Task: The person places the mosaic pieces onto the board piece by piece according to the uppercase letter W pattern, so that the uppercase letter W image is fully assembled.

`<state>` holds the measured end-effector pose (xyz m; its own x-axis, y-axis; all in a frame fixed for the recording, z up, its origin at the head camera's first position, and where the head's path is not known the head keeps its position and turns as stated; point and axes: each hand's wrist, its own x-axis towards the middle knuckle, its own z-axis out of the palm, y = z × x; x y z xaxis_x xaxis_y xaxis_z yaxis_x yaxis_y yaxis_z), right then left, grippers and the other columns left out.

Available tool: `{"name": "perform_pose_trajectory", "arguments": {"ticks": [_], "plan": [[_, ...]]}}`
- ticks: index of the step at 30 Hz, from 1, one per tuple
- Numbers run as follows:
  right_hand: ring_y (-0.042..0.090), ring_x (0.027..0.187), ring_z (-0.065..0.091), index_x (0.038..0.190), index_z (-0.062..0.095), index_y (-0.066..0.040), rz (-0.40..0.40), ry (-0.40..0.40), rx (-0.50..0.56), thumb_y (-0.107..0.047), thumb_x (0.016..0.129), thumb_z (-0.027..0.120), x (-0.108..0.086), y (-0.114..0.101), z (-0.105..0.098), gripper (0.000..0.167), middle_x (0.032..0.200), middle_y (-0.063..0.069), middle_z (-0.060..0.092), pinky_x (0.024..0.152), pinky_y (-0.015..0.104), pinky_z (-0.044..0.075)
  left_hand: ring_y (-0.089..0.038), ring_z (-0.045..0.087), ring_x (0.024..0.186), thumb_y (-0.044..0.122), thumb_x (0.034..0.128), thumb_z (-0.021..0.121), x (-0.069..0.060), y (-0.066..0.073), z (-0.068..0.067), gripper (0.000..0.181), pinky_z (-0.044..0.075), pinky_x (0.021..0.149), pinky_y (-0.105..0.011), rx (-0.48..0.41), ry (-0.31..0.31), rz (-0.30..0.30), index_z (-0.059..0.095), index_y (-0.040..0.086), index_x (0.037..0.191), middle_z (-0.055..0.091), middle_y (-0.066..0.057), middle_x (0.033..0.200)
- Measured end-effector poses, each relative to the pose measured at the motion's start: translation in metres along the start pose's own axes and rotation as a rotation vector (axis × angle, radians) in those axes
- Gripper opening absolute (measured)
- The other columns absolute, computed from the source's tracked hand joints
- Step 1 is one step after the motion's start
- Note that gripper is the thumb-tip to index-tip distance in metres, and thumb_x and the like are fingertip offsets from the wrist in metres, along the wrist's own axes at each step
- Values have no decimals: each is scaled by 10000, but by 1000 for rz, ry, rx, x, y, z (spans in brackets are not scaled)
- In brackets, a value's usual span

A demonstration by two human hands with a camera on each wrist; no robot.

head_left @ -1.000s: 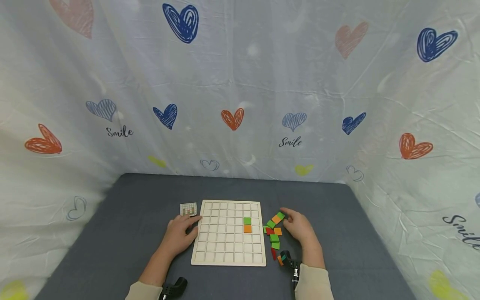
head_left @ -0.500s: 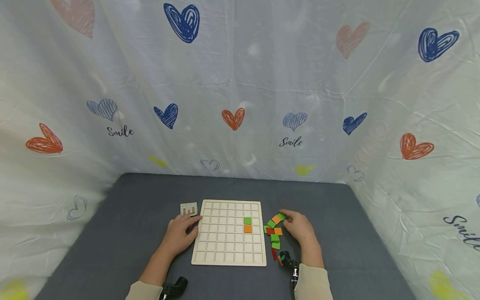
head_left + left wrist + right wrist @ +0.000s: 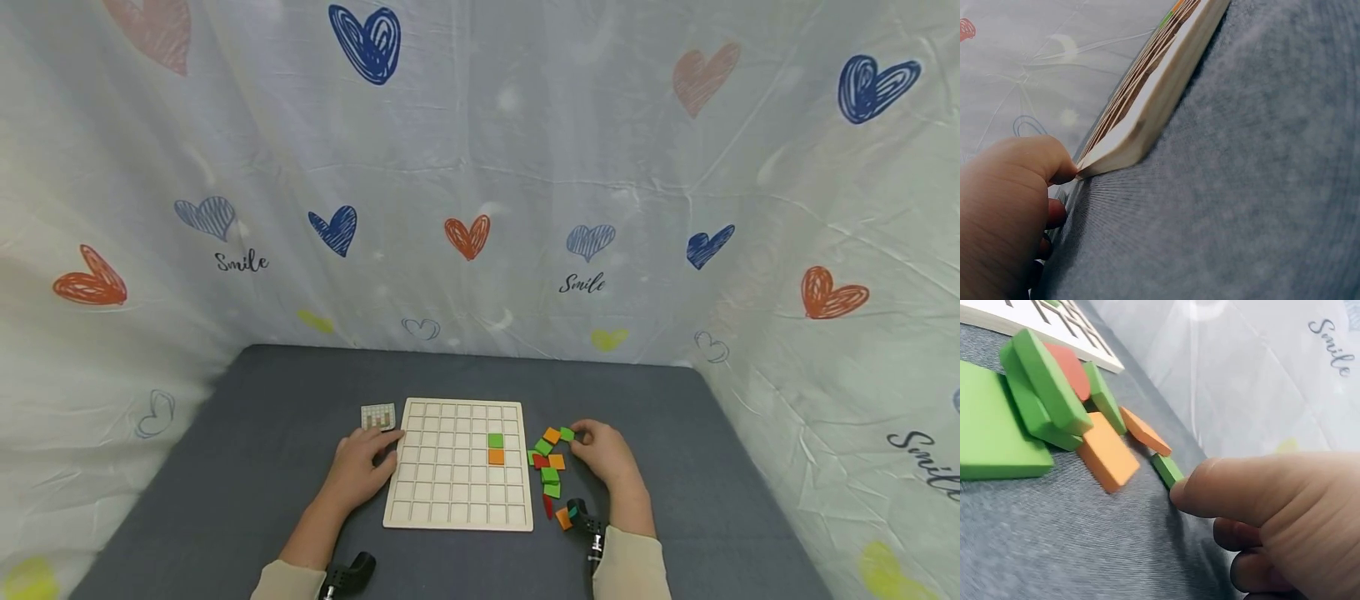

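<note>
A pale wooden grid board point(image 3: 453, 521) lies on the table, with one green tile point(image 3: 496, 440) and one orange tile point(image 3: 496, 457) in its cells. At its left edge rests my left hand point(image 3: 362, 468), fingertips touching the rim; in the left wrist view a bent digit meets the board's corner. Right of the board, my right hand point(image 3: 604, 454) pinches a small green tile point(image 3: 1168, 471) at the far end of a loose row. That thumb covers part of the tile. Beside it lies an orange tile point(image 3: 1145, 432).
Several loose green, orange and red tiles point(image 3: 550, 476) lie along the board's right side, some overlapping. A small patterned grid card point(image 3: 377, 417) sits beyond the left hand. Dark grey cloth point(image 3: 300, 392) covers the table, and a heart-print curtain point(image 3: 517, 167) hangs behind and at the sides.
My right hand has shifted slightly right, and the green tile at its fingertips has come away from the neighbouring orange tile. The left hand and the board have stayed in place.
</note>
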<state>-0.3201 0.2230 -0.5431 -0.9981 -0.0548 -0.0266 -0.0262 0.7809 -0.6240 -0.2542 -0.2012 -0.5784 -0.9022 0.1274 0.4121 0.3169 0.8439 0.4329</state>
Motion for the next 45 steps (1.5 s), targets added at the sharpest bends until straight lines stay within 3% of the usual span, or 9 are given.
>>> {"name": "perform_pose_trajectory", "arguments": {"ticks": [8, 13, 17, 22, 27, 32, 38, 45], "plan": [[169, 570, 415, 1209, 698, -7, -4, -3, 0, -150, 922, 713, -4, -2, -18, 321, 689, 27, 486, 586, 347, 357, -119, 379, 754, 139, 937, 705, -2, 3, 2, 326, 284, 728, -403, -20, 6, -15, 753, 150, 1259, 489, 104, 808], [157, 527, 309, 1215, 694, -40, -58, -18, 26, -158, 940, 712, -5, -10, -32, 299, 643, 15, 411, 553, 347, 315, -108, 390, 759, 140, 931, 710, -2, 2, 3, 325, 287, 720, -390, 7, 31, -12, 758, 161, 1252, 505, 112, 805], [154, 511, 296, 1207, 699, -75, -101, -20, 11, -178, 948, 725, -9, -19, -37, 280, 620, 0, 387, 548, 341, 312, -122, 402, 769, 139, 937, 712, 0, 1, 2, 330, 294, 729, -402, 5, 7, -27, 753, 167, 1263, 512, 98, 813], [142, 498, 295, 1171, 711, -100, -162, -35, -32, -173, 930, 754, -20, -34, -32, 256, 598, -22, 367, 548, 319, 302, -132, 425, 802, 147, 954, 699, 1, 1, 3, 336, 304, 751, -420, -12, -39, -50, 741, 173, 1286, 540, 86, 847], [118, 481, 281, 1182, 715, -120, -220, -60, -33, -170, 932, 759, -31, -53, -25, 259, 580, -53, 340, 531, 291, 292, -131, 423, 796, 136, 945, 710, 0, 0, 2, 335, 304, 747, -417, -6, -25, -44, 745, 165, 1277, 540, 87, 841], [86, 467, 260, 1170, 732, -160, -282, -59, -34, -178, 930, 769, -38, -68, -21, 243, 558, -85, 314, 510, 266, 278, -125, 385, 739, 124, 942, 702, 0, -2, 1, 327, 287, 723, -400, -8, -3, 4, 749, 148, 1265, 450, 113, 766], [67, 475, 264, 1157, 741, -170, -362, -134, 12, -179, 934, 763, -45, -84, -13, 224, 572, -98, 341, 523, 254, 316, -110, 352, 707, 114, 933, 707, 0, -5, 2, 328, 276, 705, -389, -1, 10, 18, 754, 149, 1256, 405, 130, 735], [49, 454, 266, 1154, 748, -155, -460, -201, -55, -205, 938, 754, -46, -90, 5, 222, 554, -113, 338, 495, 244, 295, -122, 363, 723, 120, 934, 707, 0, -3, 1, 340, 276, 717, -400, -12, -8, 4, 747, 144, 1271, 413, 117, 754]]}}
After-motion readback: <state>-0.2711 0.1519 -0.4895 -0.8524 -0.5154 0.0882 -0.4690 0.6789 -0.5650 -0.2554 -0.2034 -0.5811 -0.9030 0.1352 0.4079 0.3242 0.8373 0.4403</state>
